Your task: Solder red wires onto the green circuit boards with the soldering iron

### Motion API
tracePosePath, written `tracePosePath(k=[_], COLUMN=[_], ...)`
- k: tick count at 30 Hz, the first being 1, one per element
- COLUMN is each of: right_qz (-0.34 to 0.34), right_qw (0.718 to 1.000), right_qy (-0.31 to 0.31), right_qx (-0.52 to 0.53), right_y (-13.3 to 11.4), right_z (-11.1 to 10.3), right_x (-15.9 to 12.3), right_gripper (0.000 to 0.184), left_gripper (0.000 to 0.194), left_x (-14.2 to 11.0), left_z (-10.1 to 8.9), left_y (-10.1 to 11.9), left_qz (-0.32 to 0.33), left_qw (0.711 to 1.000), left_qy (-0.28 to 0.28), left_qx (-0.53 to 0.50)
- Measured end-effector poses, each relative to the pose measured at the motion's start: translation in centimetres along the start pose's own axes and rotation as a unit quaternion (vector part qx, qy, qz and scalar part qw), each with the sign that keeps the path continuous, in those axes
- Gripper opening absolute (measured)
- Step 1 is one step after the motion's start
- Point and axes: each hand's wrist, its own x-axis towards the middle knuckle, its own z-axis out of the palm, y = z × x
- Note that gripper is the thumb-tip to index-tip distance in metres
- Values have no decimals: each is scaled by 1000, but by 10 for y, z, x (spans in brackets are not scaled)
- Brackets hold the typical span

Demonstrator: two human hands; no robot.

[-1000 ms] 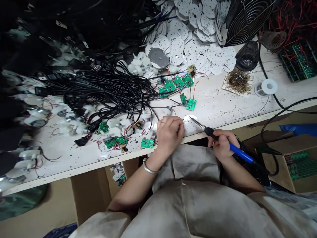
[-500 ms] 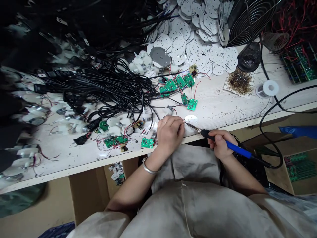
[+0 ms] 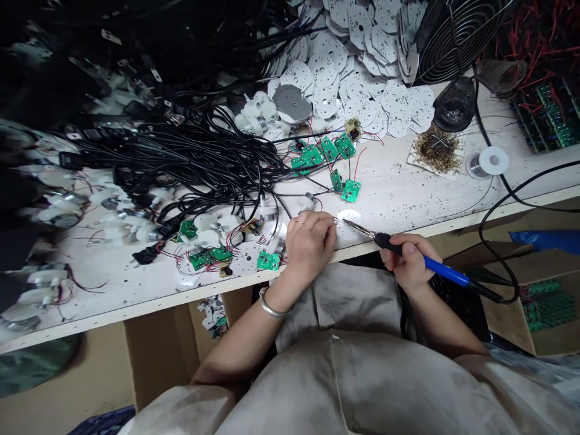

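Left hand (image 3: pixel 309 251): fingers curled and closed at the bench's front edge, fingertips at thin wire ends (image 3: pixel 336 222); grip on them can't be confirmed, too small to tell.
Right hand (image 3: pixel 410 263): pen grip on soldering iron (image 3: pixel 446 272), blue handle, black collar.
Iron tip: points left, just beside the wire ends, over a perforated white plate (image 3: pixel 348 215); contact not clear.
Left wrist: metal bangle (image 3: pixel 272 311).
Bench (image 3: pixel 399 199): white wood, speckled with debris.
Front-left of hands: green PCBs (image 3: pixel 269 261), wired, on white plates and plastic parts.
Back of hands: more green PCBs (image 3: pixel 350 190) with red leads.
Left half: tangle of black power cords (image 3: pixel 217 157).
Back edge: heap of perforated white plates (image 3: pixel 357 78), wire-guard fan (image 3: pixel 457 36).
Right end: solder spool (image 3: pixel 492 160), card of brown debris (image 3: pixel 435 150).
Below bench, right: cardboard box (image 3: pixel 502 314) of green boards.
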Motion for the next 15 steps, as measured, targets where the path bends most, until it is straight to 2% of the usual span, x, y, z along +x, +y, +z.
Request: tracePosePath(k=[7, 15], right_qz=[10, -13], right_qw=[1000, 999], right_qy=[12, 9], right_qx=[5, 28], right_y=[2, 0], right_z=[2, 0], right_x=[0, 3], right_gripper=[22, 18], left_gripper=[10, 13], left_x=[-1, 0], left_z=[2, -7], left_y=[-2, -7], left_qz=[14, -24], left_qw=[999, 992], left_qy=[28, -40], left_qx=[-6, -116])
